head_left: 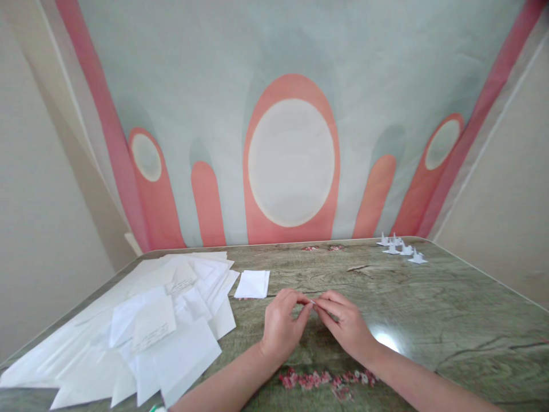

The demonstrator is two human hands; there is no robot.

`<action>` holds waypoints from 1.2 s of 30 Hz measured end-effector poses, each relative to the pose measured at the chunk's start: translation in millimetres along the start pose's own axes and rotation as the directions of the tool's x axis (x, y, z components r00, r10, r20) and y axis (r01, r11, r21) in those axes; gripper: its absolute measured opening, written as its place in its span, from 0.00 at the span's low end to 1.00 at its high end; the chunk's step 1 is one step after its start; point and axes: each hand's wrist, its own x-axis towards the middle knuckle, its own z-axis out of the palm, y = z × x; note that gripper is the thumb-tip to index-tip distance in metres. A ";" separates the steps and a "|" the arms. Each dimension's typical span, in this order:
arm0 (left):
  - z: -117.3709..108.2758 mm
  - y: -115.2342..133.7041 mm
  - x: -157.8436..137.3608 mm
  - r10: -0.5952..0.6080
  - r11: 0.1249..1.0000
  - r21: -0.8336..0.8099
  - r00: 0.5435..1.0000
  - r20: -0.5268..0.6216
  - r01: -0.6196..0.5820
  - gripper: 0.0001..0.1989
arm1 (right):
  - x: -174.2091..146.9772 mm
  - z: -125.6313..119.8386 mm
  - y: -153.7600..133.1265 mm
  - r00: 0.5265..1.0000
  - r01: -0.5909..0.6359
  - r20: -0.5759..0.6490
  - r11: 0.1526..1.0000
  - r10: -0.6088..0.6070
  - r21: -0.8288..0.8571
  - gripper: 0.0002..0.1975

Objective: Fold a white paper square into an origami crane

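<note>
My left hand (285, 320) and my right hand (344, 321) meet above the middle of the table, fingertips almost touching. Both pinch a small folded piece of white paper (313, 302), of which only a sliver shows between the fingers. Its folded shape is mostly hidden. Just beyond my left hand lies a small stack of square white paper (252, 284). At the far right of the table stand several small white folded-paper cranes (400, 247), apart from my hands.
A large loose pile of white paper sheets (189, 343) spreads over the table's left side, some with printed text. The wood-patterned table (463, 320) has pink flower prints (317, 379) near the front. A wall with a pink-and-grey backdrop (291, 232) rises behind its far edge.
</note>
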 end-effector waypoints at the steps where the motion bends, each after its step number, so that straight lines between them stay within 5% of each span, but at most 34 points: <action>1: -0.3 1.3 0.3 -0.020 1.000 -0.011 1.000 -0.006 0.020 0.04 | 0.6 -0.8 -2.6 1.000 -0.013 0.010 1.000 0.013 -0.001 0.11; 15: -3.5 16.3 -18.8 -0.122 0.964 -0.239 0.993 0.006 0.120 0.03 | -10.5 -11.7 -28.0 0.976 -0.128 0.177 0.992 0.125 0.006 0.12; 24: 1.2 10.1 -21.0 -0.169 0.937 -0.282 0.974 0.150 0.206 0.05 | -26.1 -1.2 -14.7 0.978 -0.192 0.106 0.976 0.181 0.103 0.11; 36: 18.7 -9.1 -24.6 -0.321 0.761 -0.509 0.916 0.242 0.402 0.09 | -24.7 2.8 -9.0 0.941 -0.310 0.171 0.946 0.291 0.098 0.12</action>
